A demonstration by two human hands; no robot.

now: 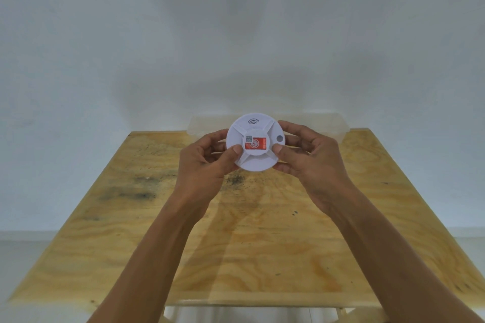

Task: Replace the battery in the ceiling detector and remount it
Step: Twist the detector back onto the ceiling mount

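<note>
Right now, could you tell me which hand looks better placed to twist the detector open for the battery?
Probably the right hand: its fingers wrap farther round the detector rim, thumb on the face. The left hand grips the opposite edge and can steady it. The margin is small.

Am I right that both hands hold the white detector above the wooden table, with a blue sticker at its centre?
Not quite: the sticker is red, not blue. The head view shows both the left hand and the right hand holding the white detector above the wooden table.
</note>
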